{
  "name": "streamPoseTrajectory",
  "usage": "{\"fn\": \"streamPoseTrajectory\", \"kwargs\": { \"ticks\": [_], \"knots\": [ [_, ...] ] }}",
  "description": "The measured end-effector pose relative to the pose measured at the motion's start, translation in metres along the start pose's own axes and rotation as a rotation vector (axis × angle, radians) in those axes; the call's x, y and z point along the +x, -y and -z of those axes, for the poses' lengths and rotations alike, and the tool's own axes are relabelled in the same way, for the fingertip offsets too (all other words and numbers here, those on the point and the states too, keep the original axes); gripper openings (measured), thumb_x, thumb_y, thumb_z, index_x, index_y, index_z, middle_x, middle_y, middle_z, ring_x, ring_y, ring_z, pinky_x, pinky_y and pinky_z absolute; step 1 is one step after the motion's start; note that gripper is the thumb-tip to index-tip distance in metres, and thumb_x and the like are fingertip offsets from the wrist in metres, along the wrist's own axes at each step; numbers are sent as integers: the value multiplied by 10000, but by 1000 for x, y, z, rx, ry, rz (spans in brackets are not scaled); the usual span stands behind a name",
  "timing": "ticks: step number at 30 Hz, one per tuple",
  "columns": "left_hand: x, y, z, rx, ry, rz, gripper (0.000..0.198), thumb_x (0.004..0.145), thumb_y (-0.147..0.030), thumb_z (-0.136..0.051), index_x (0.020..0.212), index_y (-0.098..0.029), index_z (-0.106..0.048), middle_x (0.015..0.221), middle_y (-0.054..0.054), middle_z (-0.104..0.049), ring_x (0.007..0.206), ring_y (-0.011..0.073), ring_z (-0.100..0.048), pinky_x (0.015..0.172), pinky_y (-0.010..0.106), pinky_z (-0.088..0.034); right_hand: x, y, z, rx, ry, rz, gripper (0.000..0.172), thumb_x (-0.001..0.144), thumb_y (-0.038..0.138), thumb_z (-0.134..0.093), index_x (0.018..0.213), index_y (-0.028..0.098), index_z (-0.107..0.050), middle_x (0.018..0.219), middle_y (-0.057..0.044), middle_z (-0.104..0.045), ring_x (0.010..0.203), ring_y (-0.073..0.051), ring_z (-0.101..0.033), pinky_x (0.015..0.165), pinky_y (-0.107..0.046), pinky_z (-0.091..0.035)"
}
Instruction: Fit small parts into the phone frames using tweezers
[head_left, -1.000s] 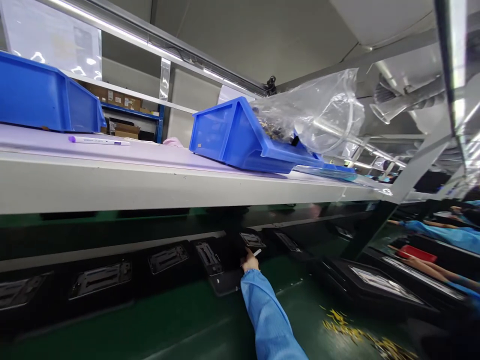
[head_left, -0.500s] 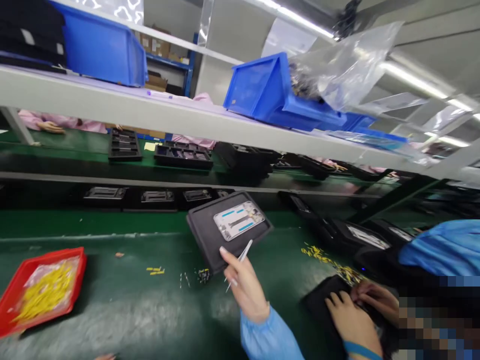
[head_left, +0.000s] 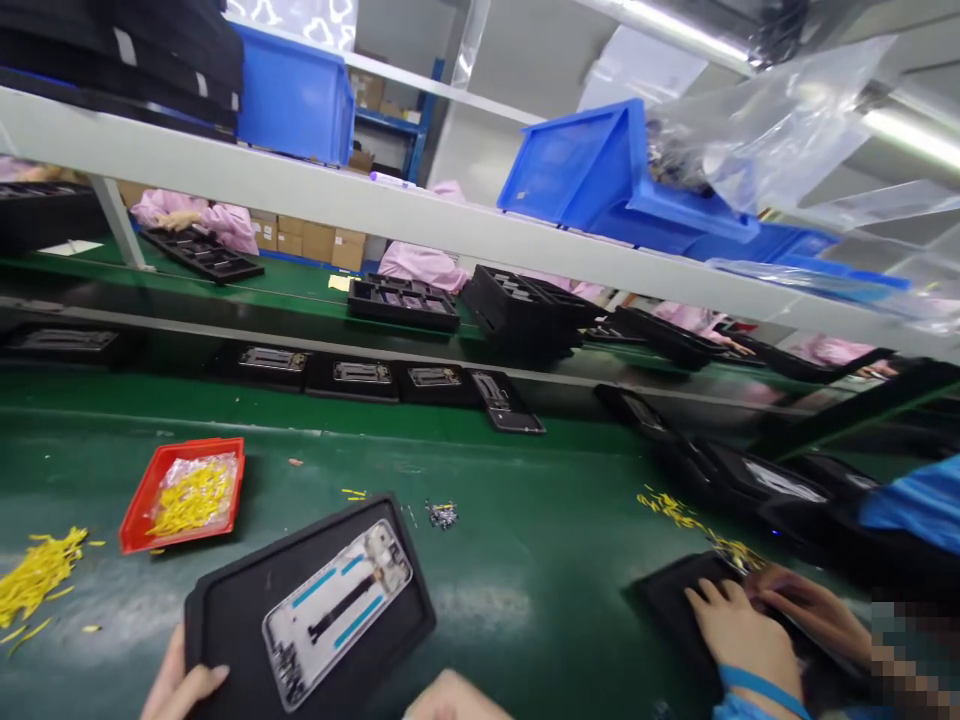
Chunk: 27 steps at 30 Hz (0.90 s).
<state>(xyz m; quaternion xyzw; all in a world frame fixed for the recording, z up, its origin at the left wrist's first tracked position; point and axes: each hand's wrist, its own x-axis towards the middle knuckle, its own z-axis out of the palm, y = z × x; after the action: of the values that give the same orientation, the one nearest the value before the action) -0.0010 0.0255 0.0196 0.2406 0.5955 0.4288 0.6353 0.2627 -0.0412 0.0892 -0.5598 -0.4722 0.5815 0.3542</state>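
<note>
My left hand (head_left: 180, 680) grips the lower left corner of a black tray (head_left: 240, 620), thumb on top and fingers beneath. In the tray lies a silvery phone frame (head_left: 337, 615) with blue strips and a dark band along its middle. My right hand (head_left: 454, 698) shows only in part at the bottom edge, just right of the tray; its fingers are out of sight. Beyond the tray sits a small pile of tiny dark parts (head_left: 442, 514), with a few yellow strips (head_left: 354, 494) to its left.
A red bin (head_left: 127, 520) with bagged yellow strips stands left, near a loose yellow heap (head_left: 37, 580). Trays with phone frames (head_left: 360, 375) line the back. At right, a co-worker's hands (head_left: 750, 630) work over a black tray. A shelf (head_left: 420, 215) with blue bins crosses above.
The black tray has come down and nearer, from my right hand into my left. My right hand, which had white tweezers in it, has dropped to the bottom edge. The view has swung left.
</note>
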Motion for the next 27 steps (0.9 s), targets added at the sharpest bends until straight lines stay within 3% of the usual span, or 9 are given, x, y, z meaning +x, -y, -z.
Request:
{"fn": "streamPoseTrajectory", "kwargs": {
  "ticks": [3,6,8,12,16,20,22,24,27],
  "knots": [
    [17,-3,30,73,-44,-66,837,468,-250,-723,1265,-320,-481,763,-23,-699,1039,383,-596,877,470,-532,31,26,27,-192,-31,26,150,704,329,-747,658,203,-679,652,16,-657,663,-187,-622,619,-283,-448],
    [25,0,35,90,-51,-87,818,453,-219,-689,1240,-318,-491,726,-19,-679,1036,389,-592,877,465,-530,84,46,37,-734,-337,66,34,761,177,-673,737,201,-674,817,-13,-661,826,-198,-621,750,-293,-422],
    [24,3,29,101,-27,-70,760,481,-241,-661,1221,-302,-499,725,-14,-673,986,386,-612,838,469,-541,118,49,35,-906,-332,22,63,752,166,-688,790,214,-677,905,-25,-640,892,-206,-613,753,-283,-418],
    [21,4,18,214,47,-149,625,538,-293,-636,1154,-272,-533,837,10,-680,980,370,-612,820,450,-539,156,38,28,-947,-282,5,106,732,154,-710,804,217,-665,936,-30,-605,892,-210,-611,726,-280,-413],
    [22,0,15,510,119,-393,569,647,-392,-575,1184,-219,-501,1098,75,-627,1092,330,-561,924,455,-481,161,26,33,-918,-240,23,91,744,143,-692,705,192,-625,850,-33,-591,845,-206,-611,717,-283,-410],
    [19,-12,2,878,-35,-836,570,757,-395,-459,1266,-140,-439,1256,182,-505,1181,337,-490,974,527,-418,152,26,40,-840,-221,90,86,782,153,-639,726,189,-585,849,-38,-616,838,-200,-612,734,-285,-422],
    [15,-26,-12,998,-46,-1004,504,824,-374,-420,1286,-170,-434,1299,174,-476,1197,324,-480,953,516,-437,146,29,38,-785,-196,130,75,821,162,-580,753,192,-564,812,-21,-640,810,-183,-621,745,-278,-432],
    [13,-45,-29,1036,118,-1063,390,873,-367,-403,1226,-226,-489,1257,119,-527,1159,274,-523,944,444,-465,140,34,32,-728,-156,168,77,846,184,-537,770,196,-546,768,3,-656,770,-164,-631,744,-263,-442],
    [20,-73,-56,961,389,-994,321,892,-363,-400,1157,-222,-514,1189,89,-567,1107,220,-555,963,370,-455,134,41,18,-594,-79,256,69,837,234,-536,779,196,-535,749,11,-657,737,-158,-628,716,-252,-447]
  ]
}}
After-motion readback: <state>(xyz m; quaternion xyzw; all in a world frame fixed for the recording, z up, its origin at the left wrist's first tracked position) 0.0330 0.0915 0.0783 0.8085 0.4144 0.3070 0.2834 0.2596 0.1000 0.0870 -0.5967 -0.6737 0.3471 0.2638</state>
